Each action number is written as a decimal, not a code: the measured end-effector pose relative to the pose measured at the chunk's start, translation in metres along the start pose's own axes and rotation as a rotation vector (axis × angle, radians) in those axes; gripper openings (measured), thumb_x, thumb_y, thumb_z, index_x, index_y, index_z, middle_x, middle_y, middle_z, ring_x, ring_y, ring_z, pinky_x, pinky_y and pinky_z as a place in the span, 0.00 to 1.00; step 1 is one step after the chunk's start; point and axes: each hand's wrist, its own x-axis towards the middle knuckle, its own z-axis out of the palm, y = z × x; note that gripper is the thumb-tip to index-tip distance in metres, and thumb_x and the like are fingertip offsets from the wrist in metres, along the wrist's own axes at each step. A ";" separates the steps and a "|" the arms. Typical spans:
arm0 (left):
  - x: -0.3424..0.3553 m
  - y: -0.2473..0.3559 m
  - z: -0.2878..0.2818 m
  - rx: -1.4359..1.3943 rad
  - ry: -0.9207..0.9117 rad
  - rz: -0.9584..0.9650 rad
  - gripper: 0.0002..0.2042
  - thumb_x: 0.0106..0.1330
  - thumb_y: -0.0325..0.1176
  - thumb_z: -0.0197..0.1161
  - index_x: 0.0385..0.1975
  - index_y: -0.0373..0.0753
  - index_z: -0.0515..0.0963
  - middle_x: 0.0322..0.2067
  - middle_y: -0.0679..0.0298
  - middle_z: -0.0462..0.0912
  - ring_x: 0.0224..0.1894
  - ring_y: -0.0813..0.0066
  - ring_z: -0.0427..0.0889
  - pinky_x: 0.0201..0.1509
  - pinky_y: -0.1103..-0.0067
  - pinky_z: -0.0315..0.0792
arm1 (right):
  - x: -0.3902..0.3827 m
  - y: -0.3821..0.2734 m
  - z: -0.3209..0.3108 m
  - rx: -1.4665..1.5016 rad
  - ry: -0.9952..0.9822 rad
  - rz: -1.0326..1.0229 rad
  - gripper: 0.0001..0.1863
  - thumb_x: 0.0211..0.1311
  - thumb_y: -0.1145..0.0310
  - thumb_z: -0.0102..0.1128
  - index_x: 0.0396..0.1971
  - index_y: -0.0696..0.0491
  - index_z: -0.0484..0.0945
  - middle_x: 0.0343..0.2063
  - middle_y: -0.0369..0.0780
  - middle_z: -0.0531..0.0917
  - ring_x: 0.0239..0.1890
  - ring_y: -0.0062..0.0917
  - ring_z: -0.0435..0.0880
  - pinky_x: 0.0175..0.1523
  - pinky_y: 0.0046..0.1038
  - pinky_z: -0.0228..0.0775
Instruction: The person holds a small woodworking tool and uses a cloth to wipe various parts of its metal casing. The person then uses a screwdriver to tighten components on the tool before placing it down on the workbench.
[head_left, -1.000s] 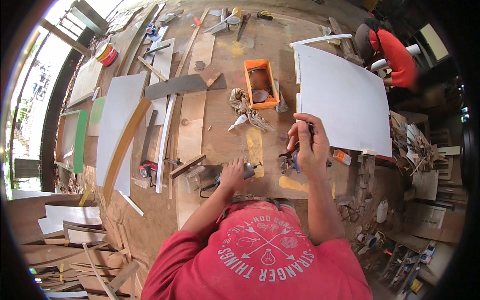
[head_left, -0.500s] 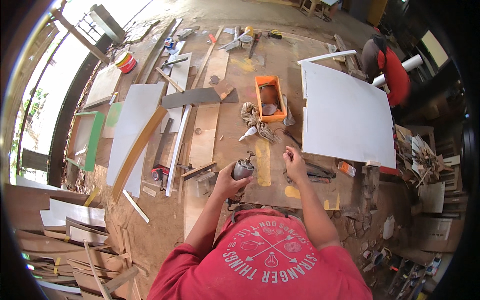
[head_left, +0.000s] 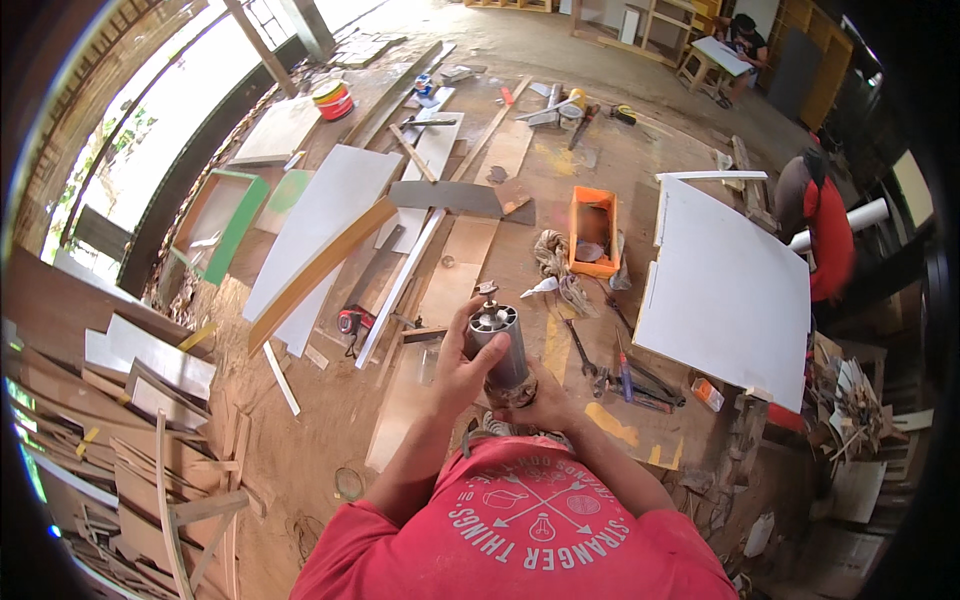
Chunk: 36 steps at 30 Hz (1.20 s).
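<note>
In front of my chest, a silver cylindrical power tool (head_left: pixel 512 352) with a bit on top stands upright between my hands. My left hand (head_left: pixel 466 365) wraps round its side, thumb across the front. My right hand (head_left: pixel 545 405) is low at its base, fingers partly hidden behind it. Just beyond, on the worktop, lie a red-and-blue screwdriver (head_left: pixel 625 372), pliers and wrenches (head_left: pixel 590 365), a white glue bottle (head_left: pixel 538 287), a knotted rag (head_left: pixel 553 255) and an orange bin (head_left: pixel 595 268) of small items.
A large white board (head_left: pixel 720 300) covers the right side. Long boards (head_left: pixel 310 220), a curved wooden strip (head_left: pixel 320 270) and a green-edged frame (head_left: pixel 238 235) lie left. Offcuts (head_left: pixel 150 450) crowd the lower left. One person in red (head_left: pixel 830 250) bends at the right; another (head_left: pixel 745 45) works at the back.
The tool under my left hand has been raised upright and brought to the middle. My right hand has left the hand tools and moved onto its base. The view has tilted up.
</note>
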 end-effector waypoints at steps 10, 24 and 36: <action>-0.013 -0.013 -0.016 -0.339 -0.001 0.004 0.36 0.66 0.29 0.81 0.73 0.34 0.70 0.62 0.57 0.83 0.63 0.73 0.82 0.68 0.74 0.74 | -0.003 0.016 0.000 0.028 -0.014 -0.093 0.54 0.45 0.62 0.92 0.70 0.57 0.66 0.54 0.42 0.85 0.55 0.26 0.86 0.63 0.34 0.79; 0.000 -0.006 -0.014 -0.197 -0.258 -0.158 0.35 0.71 0.31 0.76 0.75 0.31 0.70 0.74 0.57 0.74 0.73 0.69 0.74 0.78 0.69 0.66 | -0.018 0.039 -0.017 -0.007 0.041 -0.152 0.51 0.46 0.67 0.91 0.70 0.56 0.68 0.52 0.38 0.84 0.51 0.23 0.85 0.59 0.31 0.80; 0.004 -0.027 0.000 -0.205 -0.108 -0.094 0.35 0.66 0.34 0.81 0.69 0.37 0.70 0.75 0.53 0.71 0.68 0.69 0.77 0.69 0.71 0.75 | -0.021 0.037 -0.025 -0.098 0.086 -0.033 0.54 0.44 0.59 0.91 0.71 0.53 0.67 0.57 0.46 0.85 0.61 0.37 0.85 0.66 0.39 0.77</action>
